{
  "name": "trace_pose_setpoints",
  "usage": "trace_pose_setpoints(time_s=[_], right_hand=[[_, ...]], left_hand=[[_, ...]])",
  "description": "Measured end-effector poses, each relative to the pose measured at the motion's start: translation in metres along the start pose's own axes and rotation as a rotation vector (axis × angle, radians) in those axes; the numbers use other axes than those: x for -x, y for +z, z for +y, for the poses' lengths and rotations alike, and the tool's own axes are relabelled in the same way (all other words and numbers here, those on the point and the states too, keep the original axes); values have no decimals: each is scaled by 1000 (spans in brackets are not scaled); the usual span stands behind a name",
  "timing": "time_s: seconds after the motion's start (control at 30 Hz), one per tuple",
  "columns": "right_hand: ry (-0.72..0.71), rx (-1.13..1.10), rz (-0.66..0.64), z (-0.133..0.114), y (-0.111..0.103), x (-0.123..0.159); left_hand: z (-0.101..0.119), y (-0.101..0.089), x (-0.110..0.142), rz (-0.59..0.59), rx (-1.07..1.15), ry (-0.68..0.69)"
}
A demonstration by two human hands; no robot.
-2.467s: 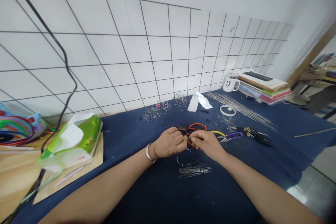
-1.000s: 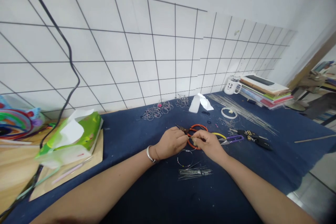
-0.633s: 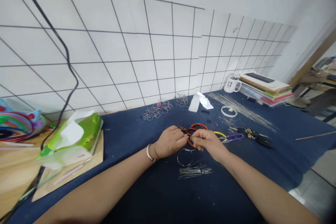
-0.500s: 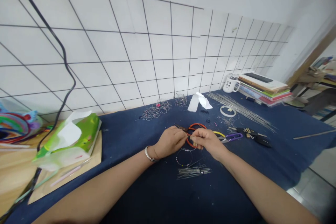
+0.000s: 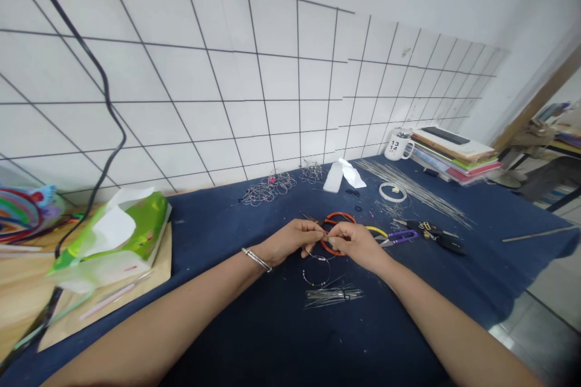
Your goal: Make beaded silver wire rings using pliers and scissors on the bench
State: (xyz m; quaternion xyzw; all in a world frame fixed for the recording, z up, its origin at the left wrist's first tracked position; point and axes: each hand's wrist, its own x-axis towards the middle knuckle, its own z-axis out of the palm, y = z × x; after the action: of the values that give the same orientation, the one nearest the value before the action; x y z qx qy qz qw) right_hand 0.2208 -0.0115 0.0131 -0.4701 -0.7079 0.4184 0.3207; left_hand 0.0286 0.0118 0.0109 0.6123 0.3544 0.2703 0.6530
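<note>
Pinching right hand [image 5: 361,246] inside cloth edges [image 5: 204,195]

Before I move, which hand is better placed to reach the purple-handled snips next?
Right, probably: the right hand is nearer the purple-handled snips; the left hand would have to cross it. Both look busy at the fingertips.

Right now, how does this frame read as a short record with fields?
Left hand: fingertips pinched
Right hand: fingertips pinched, close to the left's
Held piece: too small to identify
Nearer the wearer: beaded ring, bundle of thin wires
Partly behind hands: orange-handled scissors
Right side: purple-handled snips
Back right: white mug beside stacked books
</note>
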Motion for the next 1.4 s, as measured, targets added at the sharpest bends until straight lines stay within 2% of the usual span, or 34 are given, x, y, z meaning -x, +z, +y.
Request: trace_pose_setpoints(time_s=[0.17,0.37,0.5,0.8,1.03,1.2,1.3,1.4], right_hand=[[5,-2,-18,-3,1,1],[-24,-18,-2,-8,0,3],[-34,-30,-3,-7,1,3],[-39,-62,-10,-3,4,2],[-16,-127,-47,-9,1,2],[-3,-122,-49,-9,3,2],[-7,-84,-73,-9,3,2],[-44,106,-44,-11,-13,1]], left_hand=[[2,0,0,-5,48,-28],[5,3,2,-53,312,-97],[6,3,2,-76,375,-100],[7,4,2,22,195,-49],[5,6,1,85,75,-26],[4,6,0,98,33,-22],[1,6,-1,109,41,-13],[-2,4,-2,127,53,8]])
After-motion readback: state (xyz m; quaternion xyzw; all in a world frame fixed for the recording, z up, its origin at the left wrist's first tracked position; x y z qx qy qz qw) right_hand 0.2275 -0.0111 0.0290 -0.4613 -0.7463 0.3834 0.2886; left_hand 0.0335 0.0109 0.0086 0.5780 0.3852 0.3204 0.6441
